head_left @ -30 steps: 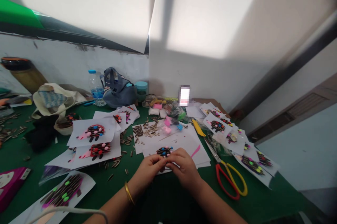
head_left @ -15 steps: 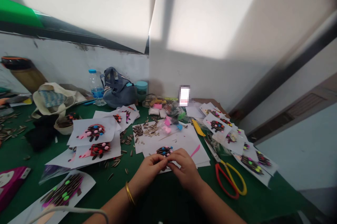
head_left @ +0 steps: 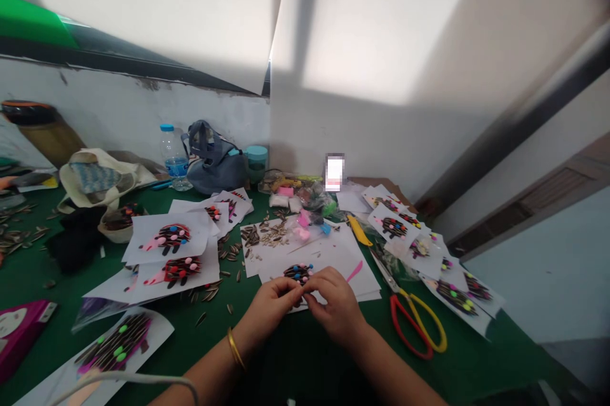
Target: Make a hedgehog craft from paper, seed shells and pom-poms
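My left hand (head_left: 275, 302) and my right hand (head_left: 332, 302) meet at the near edge of a white sheet (head_left: 328, 260). Both are closed in a pinch, fingertips touching, and whatever they hold between them is too small or hidden to make out. Just beyond the fingertips lies a hedgehog picture (head_left: 298, 272) of dark sunflower seeds with blue and pink dots, partly covered by my hands. A pink strip (head_left: 355, 270) rests on the paper to the right. Farther up the sheet are striped sunflower seeds (head_left: 251, 236) and pale kernels (head_left: 274, 237), with pink clay (head_left: 302, 234) beside them.
Scissors with red and yellow handles (head_left: 414, 323) and a yellow cutter (head_left: 359, 230) lie to the right. Finished hedgehog cards are stacked left (head_left: 166, 241) and right (head_left: 395, 228). Behind stand a water bottle (head_left: 174, 161), a blue bag (head_left: 212, 161) and a teal-lidded cup (head_left: 256, 164).
Both hands stay in nearly the same place, with only slight finger movement. Nothing else on the table has visibly moved.
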`<state>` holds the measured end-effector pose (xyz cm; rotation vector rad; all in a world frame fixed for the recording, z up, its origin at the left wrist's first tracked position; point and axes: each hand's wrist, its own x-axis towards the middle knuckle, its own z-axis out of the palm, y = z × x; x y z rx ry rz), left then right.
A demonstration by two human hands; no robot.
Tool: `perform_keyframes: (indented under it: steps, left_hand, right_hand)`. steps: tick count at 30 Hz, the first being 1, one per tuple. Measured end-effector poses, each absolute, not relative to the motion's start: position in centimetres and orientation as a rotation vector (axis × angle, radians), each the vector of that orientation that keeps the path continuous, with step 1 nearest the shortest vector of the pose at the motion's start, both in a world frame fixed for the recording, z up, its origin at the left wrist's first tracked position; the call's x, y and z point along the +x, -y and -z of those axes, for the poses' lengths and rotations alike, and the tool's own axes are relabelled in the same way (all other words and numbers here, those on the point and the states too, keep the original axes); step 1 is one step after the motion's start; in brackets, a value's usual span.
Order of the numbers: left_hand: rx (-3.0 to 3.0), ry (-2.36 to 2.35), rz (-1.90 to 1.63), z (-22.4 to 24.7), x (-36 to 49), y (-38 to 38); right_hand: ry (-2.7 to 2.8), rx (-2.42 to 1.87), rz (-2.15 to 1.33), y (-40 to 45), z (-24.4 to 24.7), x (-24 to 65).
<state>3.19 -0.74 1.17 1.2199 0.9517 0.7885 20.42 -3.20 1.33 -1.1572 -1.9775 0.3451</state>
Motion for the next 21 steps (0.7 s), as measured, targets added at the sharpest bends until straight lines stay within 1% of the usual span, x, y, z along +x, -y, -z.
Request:
perform_keyframes:
  steps: [7, 10, 16, 21]
  left_hand:
    - [0.852, -0.792, -0.780, -0.5, 3.1, 0.7]
    - [0.799, -0.771, -0.803, -0.2, 3.2, 0.8]
    - [1.163, -0.930, -0.843, 0.1, 3.6, 1.4]
    - [1.394, -0.974, -0.793, -0.4, 3.6, 2.0]
  right_hand:
    - [1.957, -1.173, -0.309, 3.4, -1.4, 20.4]
    - [1.953, -1.183, -0.330, 3.6, -1.2, 20.1]
    - [1.898, -1.162, -0.384, 4.1, -0.9, 19.8]
    - [1.894, -1.132, -0.464, 4.4, -1.1, 20.5]
